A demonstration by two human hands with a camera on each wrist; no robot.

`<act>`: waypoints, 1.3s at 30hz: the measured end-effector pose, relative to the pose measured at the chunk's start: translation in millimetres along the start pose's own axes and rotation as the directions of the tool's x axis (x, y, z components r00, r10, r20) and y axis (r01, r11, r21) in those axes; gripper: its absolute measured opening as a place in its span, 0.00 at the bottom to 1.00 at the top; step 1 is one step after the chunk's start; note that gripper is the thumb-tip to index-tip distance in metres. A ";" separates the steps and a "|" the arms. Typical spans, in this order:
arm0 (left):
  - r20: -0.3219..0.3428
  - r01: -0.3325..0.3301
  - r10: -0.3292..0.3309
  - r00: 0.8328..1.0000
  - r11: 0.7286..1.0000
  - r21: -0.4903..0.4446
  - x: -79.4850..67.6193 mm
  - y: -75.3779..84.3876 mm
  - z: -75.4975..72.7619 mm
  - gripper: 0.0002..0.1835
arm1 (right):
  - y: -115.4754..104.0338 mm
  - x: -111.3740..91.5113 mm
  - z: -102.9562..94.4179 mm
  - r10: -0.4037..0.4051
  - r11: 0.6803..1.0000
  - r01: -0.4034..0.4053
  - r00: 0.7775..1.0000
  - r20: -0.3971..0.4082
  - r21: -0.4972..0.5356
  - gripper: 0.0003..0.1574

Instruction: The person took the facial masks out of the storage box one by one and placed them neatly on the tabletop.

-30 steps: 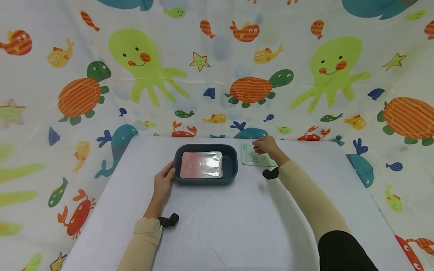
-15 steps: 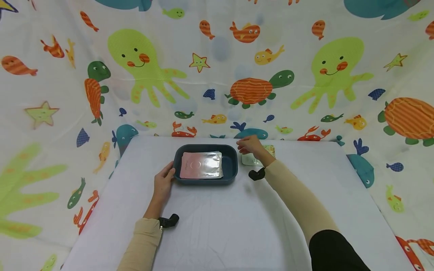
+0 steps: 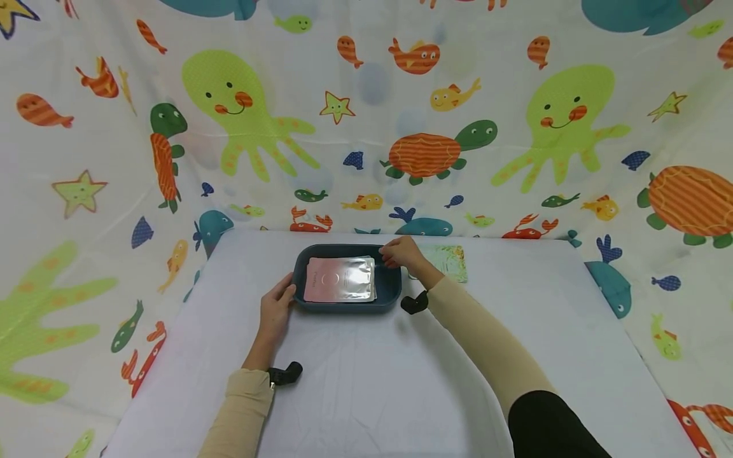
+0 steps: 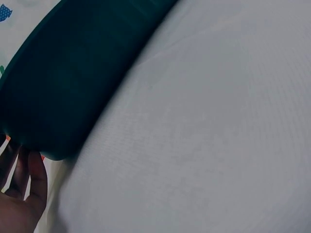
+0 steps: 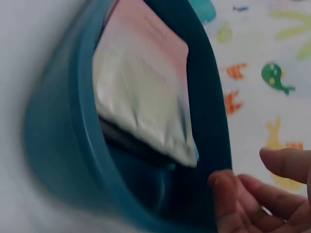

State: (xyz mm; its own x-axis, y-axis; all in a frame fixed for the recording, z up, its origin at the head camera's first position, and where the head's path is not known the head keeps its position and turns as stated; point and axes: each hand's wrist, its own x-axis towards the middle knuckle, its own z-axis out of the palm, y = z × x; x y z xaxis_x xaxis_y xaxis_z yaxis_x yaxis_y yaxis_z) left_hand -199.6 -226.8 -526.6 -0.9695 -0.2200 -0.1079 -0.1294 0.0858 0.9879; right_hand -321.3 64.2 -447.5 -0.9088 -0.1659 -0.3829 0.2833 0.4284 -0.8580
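A dark teal plastic basin (image 3: 391, 299) stands near the back of the white table. Inside lies a flat pink-and-silver foil packet (image 3: 338, 280), with edges of other packets peeping out beneath it. My left hand (image 3: 277, 305) touches the basin's left end, fingertips against the outer wall in the left wrist view. Over the basin's back right rim hovers my right hand (image 3: 405, 256); its fingers (image 5: 226, 191) are loosely bent and the thumb stands apart, with nothing between them. Behind the right wrist, a flat green packet (image 3: 449, 262) lies on the table, partly covered by that hand.
White cloth covers the table (image 3: 366, 381). A curtain (image 3: 366, 114) printed with sea animals hangs along its back edge and both sides. Each wrist wears a small black camera, such as the one on the right wrist (image 3: 415, 303).
My right hand has moved left from above the green packet to the basin's right rim, uncovering more of that packet. The left hand and the basin have stayed put.
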 end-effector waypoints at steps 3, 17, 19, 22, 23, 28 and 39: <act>-0.003 0.005 -0.005 1.000 1.000 0.005 -0.5 -0.5 0.4 0.26 | -1.0 -3.3 8.5 0.009 1.000 -0.009 1.000 0.015 -0.013 0.20; -0.004 0.003 -0.003 1.000 1.000 -0.004 -2.8 -0.7 -0.8 0.27 | 4.0 -4.2 42.5 0.004 0.950 0.000 1.000 0.013 -0.313 0.14; 0.000 0.013 -0.013 1.000 1.000 -0.014 -4.3 2.4 0.3 0.26 | 4.9 -6.7 45.0 0.008 0.949 -0.005 1.000 0.007 -0.315 0.15; -0.003 0.020 -0.020 1.000 1.000 -0.021 -4.2 1.7 1.6 0.26 | 7.5 -8.8 48.6 0.006 0.961 -0.009 1.000 -0.013 -0.276 0.13; -0.008 0.022 -0.022 1.000 1.000 -0.021 -4.2 1.6 1.8 0.26 | 7.6 -10.6 49.4 -0.003 0.964 -0.001 1.000 -0.016 -0.266 0.11; -0.024 0.009 -0.010 1.000 0.999 -0.035 -2.1 -2.3 2.4 0.25 | 10.8 -9.8 52.6 -0.009 0.985 0.001 0.999 -0.045 -0.172 0.08; -0.019 0.007 -0.008 1.000 1.000 -0.026 -2.8 -1.9 2.8 0.25 | 15.8 -13.3 57.7 0.017 0.995 -0.017 1.000 -0.001 -0.103 0.14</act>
State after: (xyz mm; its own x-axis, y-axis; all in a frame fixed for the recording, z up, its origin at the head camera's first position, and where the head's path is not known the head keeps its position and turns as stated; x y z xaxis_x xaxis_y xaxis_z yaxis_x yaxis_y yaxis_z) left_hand -197.2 -223.6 -528.4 -0.9643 -0.2394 -0.1136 -0.1312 0.0591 0.9896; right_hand -287.1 22.0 -475.7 -0.9041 -0.1580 -0.3970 0.2656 0.5199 -0.8119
